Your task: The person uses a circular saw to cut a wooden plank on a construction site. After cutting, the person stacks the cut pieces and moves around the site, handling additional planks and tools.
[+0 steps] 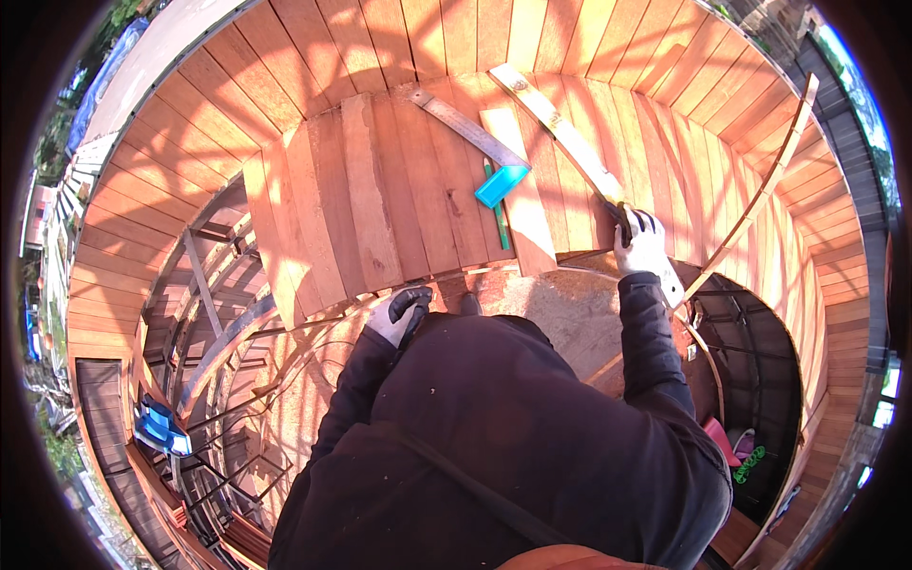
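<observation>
My right hand [642, 245], in a white and dark glove, is at the near end of a long pale spirit level [560, 128]. Its fingers curl over that end, and the level slants away to the far left across wooden planks [432, 190]. Close to my body, by the near edge of the planks, my left hand [403, 315] has its dark-gloved fingers curled in; whatever they may hold is hidden. Between the hands lie a try square with a teal handle [502, 186], a green pencil or marker [497, 211] and a loose light board [522, 204].
Planked curved bench-like surfaces [237, 81] ring me. Openings beside me show a dark metal frame [195, 285] on the left and a dark hollow [746, 351] on the right. A thin bent strip [765, 195] rises at right. A blue object [161, 427] sits at lower left.
</observation>
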`<state>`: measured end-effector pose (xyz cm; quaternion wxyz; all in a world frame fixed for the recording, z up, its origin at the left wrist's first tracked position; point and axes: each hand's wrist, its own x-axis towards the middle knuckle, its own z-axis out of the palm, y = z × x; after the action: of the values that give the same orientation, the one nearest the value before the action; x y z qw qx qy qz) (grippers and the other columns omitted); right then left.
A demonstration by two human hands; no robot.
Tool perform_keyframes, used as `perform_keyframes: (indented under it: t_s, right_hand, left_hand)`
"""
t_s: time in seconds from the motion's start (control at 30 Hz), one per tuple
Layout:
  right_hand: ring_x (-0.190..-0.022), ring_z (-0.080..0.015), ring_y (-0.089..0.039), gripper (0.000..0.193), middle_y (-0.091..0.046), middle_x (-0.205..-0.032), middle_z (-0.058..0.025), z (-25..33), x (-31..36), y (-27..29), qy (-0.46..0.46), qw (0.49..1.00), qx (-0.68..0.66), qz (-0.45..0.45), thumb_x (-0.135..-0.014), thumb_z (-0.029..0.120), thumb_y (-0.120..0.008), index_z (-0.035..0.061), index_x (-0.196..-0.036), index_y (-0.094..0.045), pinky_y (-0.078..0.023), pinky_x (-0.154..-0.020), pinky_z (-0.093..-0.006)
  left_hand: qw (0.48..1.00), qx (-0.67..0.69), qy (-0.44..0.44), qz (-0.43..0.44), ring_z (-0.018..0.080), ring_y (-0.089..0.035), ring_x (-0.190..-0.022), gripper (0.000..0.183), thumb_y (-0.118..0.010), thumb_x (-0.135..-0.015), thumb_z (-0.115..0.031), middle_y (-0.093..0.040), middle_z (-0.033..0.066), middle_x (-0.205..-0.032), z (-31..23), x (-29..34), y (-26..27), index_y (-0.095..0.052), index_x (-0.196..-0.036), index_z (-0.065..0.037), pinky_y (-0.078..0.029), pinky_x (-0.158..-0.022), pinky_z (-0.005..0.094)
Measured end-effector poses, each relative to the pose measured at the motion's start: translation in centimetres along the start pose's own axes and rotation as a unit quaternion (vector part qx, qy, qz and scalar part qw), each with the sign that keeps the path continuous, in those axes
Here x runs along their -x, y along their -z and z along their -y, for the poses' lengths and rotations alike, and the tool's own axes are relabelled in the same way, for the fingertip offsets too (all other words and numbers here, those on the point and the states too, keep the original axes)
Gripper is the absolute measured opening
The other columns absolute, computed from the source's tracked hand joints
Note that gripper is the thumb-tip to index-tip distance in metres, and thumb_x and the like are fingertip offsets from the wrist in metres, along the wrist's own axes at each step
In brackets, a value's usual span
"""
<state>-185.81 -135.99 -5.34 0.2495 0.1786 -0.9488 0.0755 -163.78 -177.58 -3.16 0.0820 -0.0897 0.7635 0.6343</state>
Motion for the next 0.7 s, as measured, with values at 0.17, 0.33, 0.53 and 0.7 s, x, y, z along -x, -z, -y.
perform_keyframes:
  t_s: [0.17, 0.33, 0.53, 0.7]
  right_hand:
    - [-0.11, -0.0347, -0.054, 0.04, -0.061, -0.111, -0.0127, 1.1, -0.7, -0.6, -0.027, 0.998, 0.051, 0.036, -0.079, 0.026, -0.071, 0.015, -0.117, -0.065, -0.039, -0.1, -0.0468]
    - [-0.107, -0.0329, -0.054, 0.028, -0.063, -0.103, -0.011, 1.3, -1.8, -0.6, -0.055, 0.998, -0.002, 0.013, -0.076, 0.02, -0.071, 0.0111, -0.103, -0.066, -0.039, -0.098, -0.0466]
    - [-0.109, -0.0319, -0.058, 0.032, -0.064, -0.108, -0.0111, 5.7, -4.8, 1.2, 0.003, 0.993, -0.096, 0.063, -0.074, 0.024, -0.072, 0.017, -0.105, -0.067, -0.045, -0.094, -0.0474]
    - [-0.109, -0.0344, -0.06, 0.054, -0.064, -0.111, -0.017, 8.9, -8.2, 0.0, 0.036, 0.996, 0.002, 0.077, -0.078, 0.034, -0.071, 0.0104, -0.125, -0.06, -0.045, -0.098, -0.0441]
  left_hand:
    - [0.998, 0.021, 0.047, -0.03, 0.0123, -0.064, -0.094, 0.027, -0.058, -0.097, -0.011, -0.068, 0.0082, -0.103, 0.4, 1.0, 0.3, -0.062, -0.12, 0.003, -0.051, -0.084, 0.0264]
    - [0.997, 0.018, 0.05, -0.063, 0.0115, -0.065, -0.089, 0.025, -0.058, -0.096, -0.011, -0.069, 0.0072, -0.103, 1.6, 2.0, 0.4, -0.064, -0.117, 0.002, -0.052, -0.082, 0.0267]
    - [0.993, 0.072, 0.068, -0.063, 0.0079, -0.062, -0.085, 0.026, -0.057, -0.098, -0.012, -0.067, 0.0046, -0.099, 1.0, 2.5, 0.4, -0.062, -0.121, 0.0, -0.051, -0.078, 0.0234]
    - [0.996, -0.035, 0.035, -0.069, 0.0102, -0.065, -0.085, 0.025, -0.058, -0.097, -0.014, -0.07, 0.0058, -0.095, 1.8, 1.8, 0.5, -0.064, -0.117, -0.002, -0.051, -0.073, 0.0249]
